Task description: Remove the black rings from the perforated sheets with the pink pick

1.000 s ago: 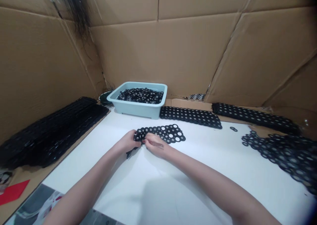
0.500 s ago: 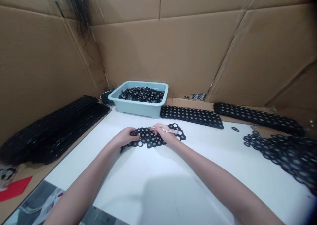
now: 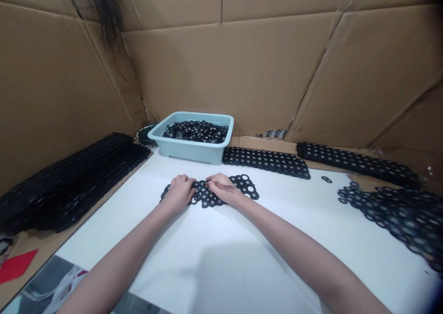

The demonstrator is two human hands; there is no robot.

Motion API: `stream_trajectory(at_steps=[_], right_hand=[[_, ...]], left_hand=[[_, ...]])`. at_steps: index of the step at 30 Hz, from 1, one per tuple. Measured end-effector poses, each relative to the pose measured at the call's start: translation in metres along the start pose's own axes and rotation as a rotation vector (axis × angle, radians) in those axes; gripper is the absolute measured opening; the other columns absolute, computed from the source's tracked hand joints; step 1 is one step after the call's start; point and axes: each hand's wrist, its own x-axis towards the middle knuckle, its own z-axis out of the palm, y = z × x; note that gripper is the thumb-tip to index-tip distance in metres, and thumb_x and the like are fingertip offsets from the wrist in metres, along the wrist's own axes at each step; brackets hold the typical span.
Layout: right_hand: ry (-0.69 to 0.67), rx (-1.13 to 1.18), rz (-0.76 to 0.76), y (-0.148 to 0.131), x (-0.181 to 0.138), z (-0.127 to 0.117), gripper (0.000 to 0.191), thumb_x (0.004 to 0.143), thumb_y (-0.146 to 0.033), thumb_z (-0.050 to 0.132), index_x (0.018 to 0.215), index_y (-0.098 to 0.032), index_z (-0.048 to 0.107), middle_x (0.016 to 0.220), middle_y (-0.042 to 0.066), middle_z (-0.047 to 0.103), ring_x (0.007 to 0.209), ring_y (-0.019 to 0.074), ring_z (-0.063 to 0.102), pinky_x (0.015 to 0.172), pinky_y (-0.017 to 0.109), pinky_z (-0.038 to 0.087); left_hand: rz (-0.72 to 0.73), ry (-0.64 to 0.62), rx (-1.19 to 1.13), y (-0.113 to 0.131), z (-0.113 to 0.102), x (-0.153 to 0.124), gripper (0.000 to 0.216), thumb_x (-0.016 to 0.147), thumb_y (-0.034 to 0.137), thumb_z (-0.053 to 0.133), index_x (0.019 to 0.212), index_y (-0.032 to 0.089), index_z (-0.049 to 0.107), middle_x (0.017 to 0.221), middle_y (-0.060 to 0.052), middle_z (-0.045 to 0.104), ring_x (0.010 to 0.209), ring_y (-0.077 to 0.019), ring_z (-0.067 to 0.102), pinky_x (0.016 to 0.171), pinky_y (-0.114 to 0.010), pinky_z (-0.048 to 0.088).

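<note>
Head camera looks down at two bare arms reaching out over a white table (image 3: pixel 207 240). The left hand (image 3: pixel 179 193) and the right hand (image 3: pixel 224 189) both lie on a floppy sheet of black rings (image 3: pixel 247 188), and the two hands are very close together. Each ring has a pale middle. The sheet lies on the table at 12 o'clock from the person, about halfway to the far edge.

The left hand sits on the left part of the sheet, with its fingers bent over it. The right hand sits on the middle, with its fingers pointing toward the left hand. A bit of the sheet pokes out past each hand. Neither grip looks wide open, but you cannot tell if they are squeezing or just pressing down.

A light blue plastic tub (image 3: pixel 192 150) full of loose black rings (image 3: pixel 195 132) stands at 12 o'clock by the far edge. Just beside it, at 1 o'clock, lies a long strip of rings (image 3: pixel 266 162). Another strip (image 3: pixel 356 164) lies at 2 o'clock. A messy heap of rings (image 3: pixel 394 217) sits at 3 o'clock, and a big dark stack of rings (image 3: pixel 69 180) lies at 10 o'clock. Brown cardboard walls (image 3: pixel 242 74) stand behind it all.
</note>
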Motion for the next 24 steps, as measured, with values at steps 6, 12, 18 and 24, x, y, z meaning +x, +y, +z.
stream_trajectory(at_steps=[6, 12, 18, 24], right_hand=[[0.015, 0.121, 0.061, -0.003, -0.002, -0.006, 0.031, 0.077, -0.017, 0.040, 0.049, -0.017, 0.052, 0.086, 0.003, 0.059, 0.088, 0.0163, 0.052, 0.086, 0.033, 0.036], [0.020, 0.317, 0.059, 0.007, -0.002, -0.010, 0.031, 0.077, -0.016, 0.037, 0.048, -0.016, 0.047, 0.094, 0.002, 0.052, 0.082, 0.0119, 0.054, 0.083, 0.028, 0.041], [-0.005, 0.436, -0.010, 0.008, -0.004, -0.014, 0.032, 0.077, -0.017, 0.036, 0.047, -0.016, 0.045, 0.093, 0.003, 0.051, 0.085, 0.0115, 0.053, 0.084, 0.026, 0.042], [0.000, 0.449, 0.016, 0.009, -0.006, -0.016, 0.031, 0.079, -0.017, 0.032, 0.052, -0.015, 0.048, 0.093, 0.003, 0.052, 0.077, 0.0099, 0.055, 0.083, 0.026, 0.042]], left_hand=[[-0.076, -0.043, -0.281, -0.002, -0.006, 0.003, 0.019, 0.071, 0.027, 0.047, 0.086, 0.020, 0.056, 0.091, -0.006, 0.058, 0.093, -0.0237, 0.048, 0.083, -0.035, 0.034], [-0.105, -0.156, -0.685, -0.008, -0.006, 0.006, 0.020, 0.068, 0.026, 0.046, 0.086, 0.017, 0.051, 0.083, -0.002, 0.059, 0.078, -0.0184, 0.054, 0.072, -0.029, 0.040], [-0.058, -0.220, -0.765, -0.002, -0.013, 0.003, 0.035, 0.068, 0.019, 0.038, 0.101, 0.019, 0.049, 0.092, -0.002, 0.059, 0.086, -0.0176, 0.053, 0.078, -0.030, 0.040], [-0.019, -0.157, -0.649, -0.002, -0.014, 0.007, 0.032, 0.070, 0.017, 0.031, 0.091, 0.021, 0.055, 0.096, -0.001, 0.060, 0.095, -0.0184, 0.051, 0.087, -0.030, 0.035]])
